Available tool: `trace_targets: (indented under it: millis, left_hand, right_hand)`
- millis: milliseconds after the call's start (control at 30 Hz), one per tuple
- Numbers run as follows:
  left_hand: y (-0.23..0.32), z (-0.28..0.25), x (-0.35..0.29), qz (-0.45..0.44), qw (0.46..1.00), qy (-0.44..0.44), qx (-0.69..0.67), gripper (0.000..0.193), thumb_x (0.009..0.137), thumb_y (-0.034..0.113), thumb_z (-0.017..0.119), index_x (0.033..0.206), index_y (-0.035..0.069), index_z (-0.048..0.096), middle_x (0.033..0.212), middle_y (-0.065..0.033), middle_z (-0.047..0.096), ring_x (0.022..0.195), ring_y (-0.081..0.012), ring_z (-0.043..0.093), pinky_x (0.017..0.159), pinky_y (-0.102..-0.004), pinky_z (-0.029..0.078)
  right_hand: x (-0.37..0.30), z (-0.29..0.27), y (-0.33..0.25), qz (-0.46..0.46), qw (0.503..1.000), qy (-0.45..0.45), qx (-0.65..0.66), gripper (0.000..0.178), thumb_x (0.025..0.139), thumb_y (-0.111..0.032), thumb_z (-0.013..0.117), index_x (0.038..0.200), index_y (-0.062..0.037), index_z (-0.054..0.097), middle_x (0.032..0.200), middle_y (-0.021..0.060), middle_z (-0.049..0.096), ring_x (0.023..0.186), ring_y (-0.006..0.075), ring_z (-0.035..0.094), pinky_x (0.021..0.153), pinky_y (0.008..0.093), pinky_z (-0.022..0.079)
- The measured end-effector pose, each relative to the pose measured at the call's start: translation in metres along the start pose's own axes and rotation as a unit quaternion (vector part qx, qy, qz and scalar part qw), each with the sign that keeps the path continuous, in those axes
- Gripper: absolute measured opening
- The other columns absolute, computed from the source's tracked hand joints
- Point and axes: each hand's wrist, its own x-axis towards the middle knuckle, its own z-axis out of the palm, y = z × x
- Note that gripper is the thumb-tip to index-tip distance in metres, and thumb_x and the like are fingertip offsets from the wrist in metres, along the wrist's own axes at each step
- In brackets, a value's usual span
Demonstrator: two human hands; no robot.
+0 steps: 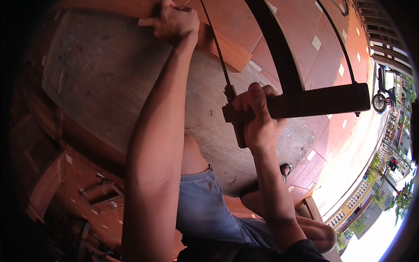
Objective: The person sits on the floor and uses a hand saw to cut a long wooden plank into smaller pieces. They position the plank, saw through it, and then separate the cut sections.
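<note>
My right hand (262, 115) is closed around the end of a dark wooden frame saw (316, 102). The saw has a thin blade (218, 52) on its left, a thick central bar and a thin line on its far side. At the top, my left hand (174, 22) is on a reddish-brown wooden plank (227, 54), one digit stretched left and the others curled over it. Its fingertips are partly cut off by the top edge. The blade passes just right of that hand, across the plank; the exact contact is out of sight.
Beneath the plank lies a large worn wooden board (209, 111). My bent legs in denim shorts (203, 205) are below. Curved wooden pieces (48, 183) lie at lower left. Red tiled floor (323, 56) spreads right, toward a parked motorbike (382, 98) and a yellow balustrade (355, 205).
</note>
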Motion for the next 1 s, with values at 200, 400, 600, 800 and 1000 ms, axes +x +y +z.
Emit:
trace_targets:
  millis: [200,400,600,800,1000]
  left_hand:
    - [-0.007,-0.005,0.008,-0.004,1.000,0.011,0.004,0.031,0.085,0.029,0.075,0.115,0.022,0.067,0.142,-0.0418,0.032,0.111,-0.0445,0.065,0.096,-0.0477,0.058]
    - [-0.002,-0.007,-0.001,-0.004,1.000,0.001,-0.002,0.030,0.086,0.030,0.075,0.114,0.022,0.067,0.143,-0.0410,0.032,0.109,-0.0433,0.067,0.095,-0.0468,0.059]
    - [-0.002,-0.006,0.000,-0.023,0.998,0.028,0.050,0.031,0.085,0.030,0.075,0.114,0.023,0.066,0.144,-0.0388,0.029,0.103,-0.0429,0.070,0.092,-0.0462,0.061]
    - [-0.009,-0.012,-0.001,-0.015,0.999,0.004,-0.031,0.029,0.085,0.025,0.076,0.111,0.019,0.066,0.142,-0.0373,0.027,0.098,-0.0446,0.072,0.088,-0.0432,0.065]
    - [0.004,-0.012,-0.013,0.020,0.998,-0.004,-0.059,0.023,0.090,0.018,0.070,0.111,0.012,0.066,0.134,-0.0355,0.033,0.093,-0.0439,0.072,0.080,-0.0430,0.066]
  right_hand:
    - [-0.023,-0.003,-0.012,0.034,0.999,0.000,-0.041,0.031,0.102,-0.014,0.067,0.077,-0.0024,0.053,0.066,0.0067,0.053,0.061,0.0206,0.057,0.064,0.0374,0.049]
    - [-0.177,-0.098,-0.053,0.001,0.998,-0.067,0.000,0.030,0.108,-0.023,0.059,0.086,-0.0099,0.043,0.070,0.0087,0.056,0.062,0.0191,0.058,0.065,0.0362,0.051]
    - [-0.080,-0.045,-0.007,-0.016,0.999,-0.049,0.015,0.030,0.105,-0.020,0.064,0.083,-0.0059,0.050,0.066,0.0076,0.057,0.058,0.0167,0.056,0.059,0.0346,0.050]
    - [-0.009,-0.002,-0.017,0.005,0.997,-0.073,-0.011,0.033,0.104,-0.015,0.066,0.077,-0.0055,0.048,0.068,0.0052,0.048,0.061,0.0163,0.047,0.064,0.0367,0.045]
    - [-0.003,0.000,-0.068,0.026,0.996,-0.079,-0.017,0.034,0.104,-0.022,0.066,0.079,-0.0080,0.048,0.068,0.0017,0.042,0.059,0.0152,0.040,0.063,0.0358,0.041]
